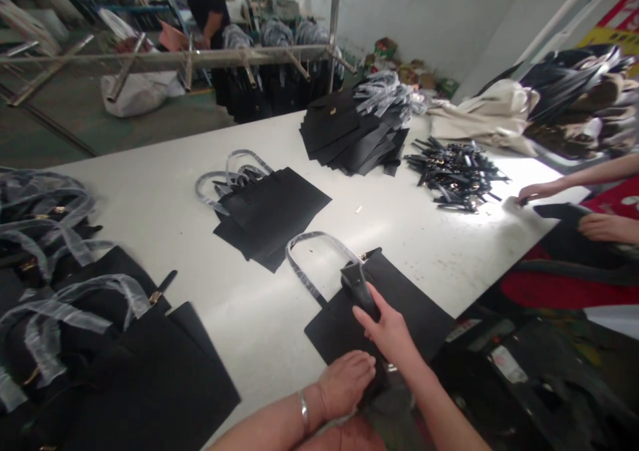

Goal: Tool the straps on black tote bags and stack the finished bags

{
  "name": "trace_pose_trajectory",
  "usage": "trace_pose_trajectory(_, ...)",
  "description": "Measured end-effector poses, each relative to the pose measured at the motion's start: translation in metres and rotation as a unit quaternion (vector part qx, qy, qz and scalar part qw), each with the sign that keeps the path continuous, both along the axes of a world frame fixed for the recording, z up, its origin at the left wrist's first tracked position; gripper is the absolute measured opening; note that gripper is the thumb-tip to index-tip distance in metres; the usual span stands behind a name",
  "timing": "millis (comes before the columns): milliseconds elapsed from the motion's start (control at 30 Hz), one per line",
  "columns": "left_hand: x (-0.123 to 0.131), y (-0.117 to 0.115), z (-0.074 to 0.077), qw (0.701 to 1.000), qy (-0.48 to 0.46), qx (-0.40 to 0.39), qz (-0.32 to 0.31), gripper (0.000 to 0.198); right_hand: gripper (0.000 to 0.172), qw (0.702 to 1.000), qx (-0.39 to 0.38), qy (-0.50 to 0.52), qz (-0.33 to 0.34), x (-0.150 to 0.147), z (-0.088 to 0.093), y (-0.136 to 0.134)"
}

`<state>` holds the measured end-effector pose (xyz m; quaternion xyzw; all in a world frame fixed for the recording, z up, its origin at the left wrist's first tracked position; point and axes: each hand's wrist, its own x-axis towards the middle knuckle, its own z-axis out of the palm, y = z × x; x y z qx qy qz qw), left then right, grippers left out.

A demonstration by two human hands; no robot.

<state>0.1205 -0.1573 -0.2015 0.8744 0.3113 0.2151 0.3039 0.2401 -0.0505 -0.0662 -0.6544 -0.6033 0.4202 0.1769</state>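
Note:
A flat black handbag (409, 298) lies on the table in front of me, with one plastic-wrapped handle (307, 275) looped up toward the far side. My right hand (387, 324) is over the bag, its thumb and fingers closed round a black elongated piece (360, 290) whose kind I cannot make out. This piece sits close to the bag's upper edge. At the bag's near edge is my left hand (349, 381), wearing a silver bracelet (303, 411). Its fingers are bent and together on the bag edge; the fingertips are hidden.
Black bags (274, 205) lie beyond mine, and more bags (130, 358) are piled at left. A stack of black bags (354, 128) and a heap of short straps (456, 171) sit farther back. A co-worker's hands (542, 190) are at right. A metal rack (200, 57) stands behind the table.

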Motion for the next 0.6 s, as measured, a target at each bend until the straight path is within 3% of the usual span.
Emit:
trace_pose_trajectory(67, -0.006, 0.007, 0.005, 1.000, -0.006, 0.007, 0.013, 0.033, 0.071, 0.999, -0.037, -0.002, -0.037, 0.021, 0.009, 0.008)
trace_pose_trajectory(133, -0.014, 0.029, 0.013, 0.997, -0.019, 0.017, 0.072, 0.031, 0.070, 0.996, -0.066, -0.013, -0.055, 0.044, 0.011, 0.009)
trace_pose_trajectory(233, -0.031, 0.091, 0.027, 0.977, 0.039, 0.072, 0.199, 0.037, 0.071, 0.994, -0.076, -0.036, -0.067, 0.068, 0.001, -0.001)
trace_pose_trajectory(267, -0.038, 0.113, 0.030, 0.968, 0.087, 0.096, 0.213, 0.036, 0.072, 0.994, -0.078, -0.039, -0.069, 0.074, -0.005, -0.005)
trace_pose_trajectory(400, -0.063, 0.181, 0.036, 0.967, 0.173, 0.148, 0.118, 0.024, 0.077, 0.989, -0.102, -0.016, -0.103, 0.085, -0.024, -0.018)
trace_pose_trajectory(467, -0.071, 0.194, 0.041, 0.969, 0.174, 0.162, 0.070, 0.020, 0.078, 0.984, -0.111, 0.025, -0.140, 0.089, -0.028, -0.014)
trace_pose_trajectory(600, -0.080, 0.197, 0.060, 0.967, 0.180, 0.178, -0.034, 0.021, 0.070, 0.970, -0.121, 0.098, -0.188, 0.096, -0.028, 0.003)
